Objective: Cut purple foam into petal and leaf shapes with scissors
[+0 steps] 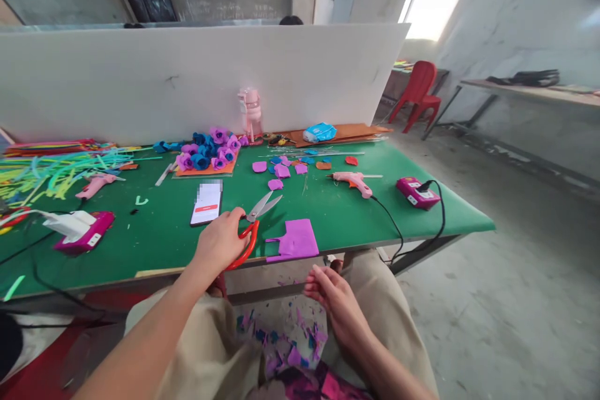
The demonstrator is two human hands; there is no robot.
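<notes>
My left hand [221, 239] is closed round one red handle of a pair of scissors [254, 234]. The blades are spread and point away from me over the green table. Just right of the scissors, a purple sheet [299, 239] with a cut edge and a narrow strip lies at the table's front edge. My right hand [335, 300] hovers over my lap, below the table edge and apart from the sheet. Its fingers are curled in with the thumb against them; whether anything is between them is hidden. Purple cut pieces [282, 170] lie beyond the scissors.
A phone [207, 202], paper flowers [210, 151] and a pink bottle [251, 114] stand or lie farther back. Pink glue guns [354, 181] [97, 185] and magenta power blocks [418, 192] [84, 232] trail cords. A white board [197, 81] closes off the back. Scraps [293, 356] litter the floor.
</notes>
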